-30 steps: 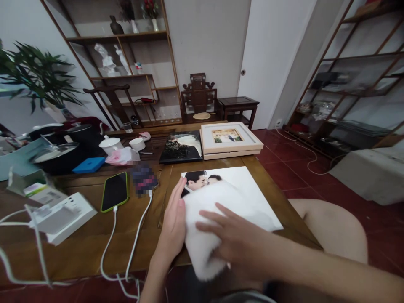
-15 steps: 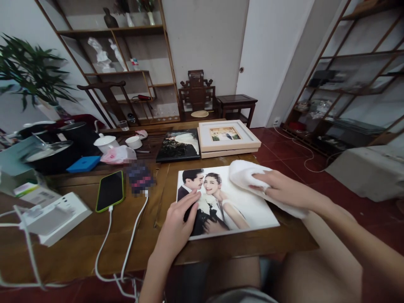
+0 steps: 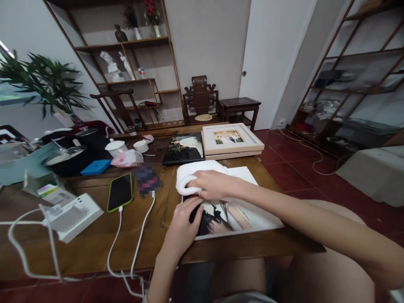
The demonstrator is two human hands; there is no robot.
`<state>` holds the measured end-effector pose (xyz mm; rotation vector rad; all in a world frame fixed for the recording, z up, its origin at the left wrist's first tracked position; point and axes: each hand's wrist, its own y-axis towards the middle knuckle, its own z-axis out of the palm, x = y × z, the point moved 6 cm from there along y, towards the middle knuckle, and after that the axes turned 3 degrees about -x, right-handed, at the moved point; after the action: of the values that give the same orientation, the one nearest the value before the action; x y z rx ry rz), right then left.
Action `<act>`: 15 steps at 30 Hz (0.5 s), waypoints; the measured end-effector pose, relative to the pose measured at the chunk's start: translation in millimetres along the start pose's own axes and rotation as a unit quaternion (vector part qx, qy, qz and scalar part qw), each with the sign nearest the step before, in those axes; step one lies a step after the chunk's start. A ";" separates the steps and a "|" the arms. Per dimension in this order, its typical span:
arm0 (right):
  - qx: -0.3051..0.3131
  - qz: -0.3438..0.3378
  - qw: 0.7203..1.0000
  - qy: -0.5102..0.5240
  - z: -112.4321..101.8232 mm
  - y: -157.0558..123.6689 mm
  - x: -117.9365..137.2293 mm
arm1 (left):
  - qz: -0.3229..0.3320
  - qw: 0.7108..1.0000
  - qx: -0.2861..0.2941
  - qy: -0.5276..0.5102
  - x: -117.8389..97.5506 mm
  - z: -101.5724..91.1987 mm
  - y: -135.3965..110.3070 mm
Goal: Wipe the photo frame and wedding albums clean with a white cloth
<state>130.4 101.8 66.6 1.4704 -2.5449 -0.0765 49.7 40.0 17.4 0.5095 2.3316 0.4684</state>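
A large photo print showing a couple lies flat near the table's front edge. My left hand rests with its fingers stretched out over the print's lower left side. Gripped in my right hand is a white towel, pressed on the print's upper left corner. Towel and right forearm hide the upper part of the picture. Just behind the print lie a dark photo panel and, to its right, a pale wooden picture frame.
Left of the print, a phone lies on the wooden table with a white cable plugged in. Further left stands an open white box. A lidded pan, a blue box and a white teapot are behind.
My right hand has carried the towel left across the print, from its upper right to its upper left corner. My left hand stays on the print. The view has shifted slightly.
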 end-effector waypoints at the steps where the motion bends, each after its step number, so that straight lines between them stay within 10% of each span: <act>1: -0.007 -0.003 1.000 0.001 2.4 -1.6 0.7 | 0.000 1.000 -0.002 0.001 -0.2 -0.2 -0.2; 11: -0.032 0.211 0.977 -0.007 -8.4 -99.8 -84.1 | 0.014 1.000 0.008 -0.024 -2.5 0.9 1.2; 15: -0.033 0.222 0.974 -0.011 -0.5 -139.7 -61.7 | 0.013 1.000 0.005 -0.014 -1.5 0.8 1.8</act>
<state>279.4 84.7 37.7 0.8525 -2.7904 -0.1080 51.6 41.0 18.5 0.5488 2.3037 0.4601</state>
